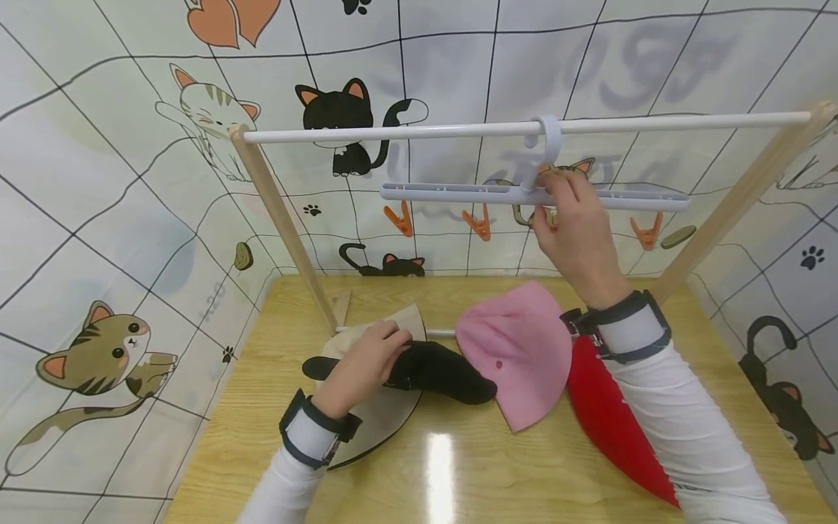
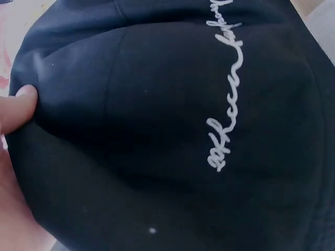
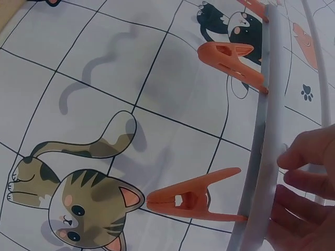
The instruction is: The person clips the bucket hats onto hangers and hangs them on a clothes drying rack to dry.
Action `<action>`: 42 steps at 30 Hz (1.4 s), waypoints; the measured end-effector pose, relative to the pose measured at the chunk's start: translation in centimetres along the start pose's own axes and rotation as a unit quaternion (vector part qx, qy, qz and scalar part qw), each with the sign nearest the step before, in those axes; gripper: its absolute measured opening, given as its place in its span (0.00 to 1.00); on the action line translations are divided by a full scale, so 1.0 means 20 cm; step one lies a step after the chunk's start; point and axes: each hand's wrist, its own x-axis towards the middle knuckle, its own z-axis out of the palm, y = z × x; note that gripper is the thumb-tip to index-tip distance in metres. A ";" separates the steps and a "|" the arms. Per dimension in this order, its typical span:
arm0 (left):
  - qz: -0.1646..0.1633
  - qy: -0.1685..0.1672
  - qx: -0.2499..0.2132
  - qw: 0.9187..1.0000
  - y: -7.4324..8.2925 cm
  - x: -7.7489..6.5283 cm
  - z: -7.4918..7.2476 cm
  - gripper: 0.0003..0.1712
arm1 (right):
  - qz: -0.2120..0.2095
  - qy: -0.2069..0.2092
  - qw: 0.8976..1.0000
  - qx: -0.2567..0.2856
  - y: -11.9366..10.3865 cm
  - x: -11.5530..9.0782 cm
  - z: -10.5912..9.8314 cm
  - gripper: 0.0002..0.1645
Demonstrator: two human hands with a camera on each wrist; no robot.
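My left hand (image 1: pixel 366 364) holds a black cap (image 1: pixel 452 375) by its edge, low over the table. White looping script runs across the cap (image 2: pixel 157 78) in the left wrist view, with the thumb pressed on its edge. Up at the rod, my right hand (image 1: pixel 579 233) grips a white hanger (image 1: pixel 452 193) just right of its hook, fingers above the bar and thumb below. Orange clips (image 1: pixel 478 222) hang along the hanger's underside. In the right wrist view, an orange clip (image 3: pixel 193 201) hangs from the bar near the fingers, holding nothing.
The white rod (image 1: pixel 393 134) spans two wooden posts (image 1: pixel 281 218). Below it on the table (image 1: pixel 497 473) lie a beige hat (image 1: pixel 376 422) under the left hand, a pink cap (image 1: pixel 517 349) in the middle and a red hat (image 1: pixel 609 415) partly behind the right forearm. A cat-patterned wall stands behind.
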 end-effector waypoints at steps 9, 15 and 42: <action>-0.017 -0.008 -0.013 1.000 -0.06 0.04 -0.08 0.07 | -0.001 0.041 0.999 0.032 -0.05 -0.02 -0.01 0.17; 0.002 0.000 -0.020 1.000 -0.12 0.10 -0.15 0.09 | -0.009 0.065 0.994 0.082 -0.10 -0.05 0.02 0.16; -0.068 0.041 0.001 0.997 -0.23 0.21 -0.25 0.17 | 0.112 -0.188 0.914 0.342 -0.24 -0.03 0.48 0.29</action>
